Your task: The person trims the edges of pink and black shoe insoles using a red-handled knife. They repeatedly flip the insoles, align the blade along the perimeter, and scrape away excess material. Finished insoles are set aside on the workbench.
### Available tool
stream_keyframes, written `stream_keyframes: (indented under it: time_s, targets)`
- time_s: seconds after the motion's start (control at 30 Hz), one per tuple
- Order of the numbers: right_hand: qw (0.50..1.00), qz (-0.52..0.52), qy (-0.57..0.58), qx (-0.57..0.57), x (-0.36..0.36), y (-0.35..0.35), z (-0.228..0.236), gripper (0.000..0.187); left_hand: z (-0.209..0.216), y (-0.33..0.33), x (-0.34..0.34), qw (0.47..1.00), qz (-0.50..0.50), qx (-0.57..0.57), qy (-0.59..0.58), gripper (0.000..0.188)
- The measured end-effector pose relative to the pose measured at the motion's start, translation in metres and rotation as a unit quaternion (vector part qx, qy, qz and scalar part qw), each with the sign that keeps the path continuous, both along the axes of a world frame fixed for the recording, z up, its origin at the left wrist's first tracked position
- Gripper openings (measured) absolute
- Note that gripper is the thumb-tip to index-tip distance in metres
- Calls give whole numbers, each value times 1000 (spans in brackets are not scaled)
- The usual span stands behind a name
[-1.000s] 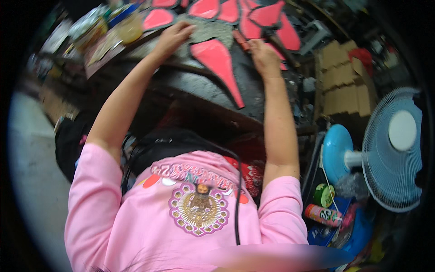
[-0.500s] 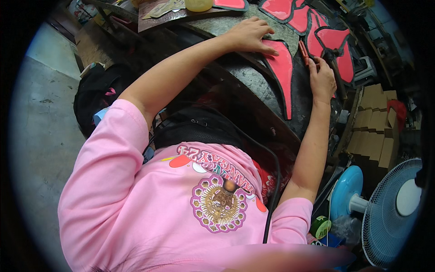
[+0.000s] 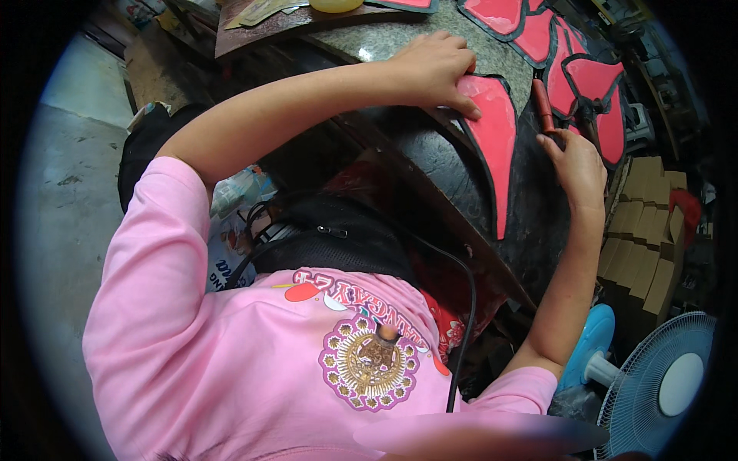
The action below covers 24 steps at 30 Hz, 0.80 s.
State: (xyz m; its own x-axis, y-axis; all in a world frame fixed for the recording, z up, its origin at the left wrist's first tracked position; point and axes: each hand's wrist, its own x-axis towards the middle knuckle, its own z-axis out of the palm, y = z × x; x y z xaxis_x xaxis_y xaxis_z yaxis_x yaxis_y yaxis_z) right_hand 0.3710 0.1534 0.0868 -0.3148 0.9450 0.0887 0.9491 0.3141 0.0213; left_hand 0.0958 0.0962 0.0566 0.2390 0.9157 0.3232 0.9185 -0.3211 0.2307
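A long, tapering pink panel with a black border lies on the dark worktop in front of me, its narrow point toward me. At its wide upper left end is my left hand, the thumb on the pink face and the bent fingers at the top edge. To the right of the panel, my right hand has its fingers closed round the near end of a red, rod-shaped tool. The tool's exact kind cannot be made out. What the left fingertips do under or beside the edge is partly hidden.
More black-edged pink panels lie at the far right. A brown board at the far left bears a yellowish container. Stacked cardboard pieces and a blue-and-white fan stand right of the bench.
The view has shifted and closed in a little. My left fingers are more bent at the panel's edge. My right hand and the red tool sit slightly farther right of the panel.
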Motion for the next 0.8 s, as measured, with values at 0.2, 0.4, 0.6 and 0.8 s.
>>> stream_keyframes:
  time_s: [0.2, 0.4, 0.6, 0.8]
  targets:
    - [989, 43, 128, -56, 22, 29, -16, 31, 14, -7, 7, 996, -29, -43, -73, 60]
    - [795, 102, 571, -177, 20, 40, 13, 17, -2, 5, 15, 886, -156, -111, -423, 63]
    - [633, 134, 752, -130, -43, 44, 15, 20, -1, 43, 13, 812, -102, -253, -516, 57]
    - [599, 149, 771, -155, -51, 28, -18, 46, -3, 47, 12, 871, -220, -222, -380, 36]
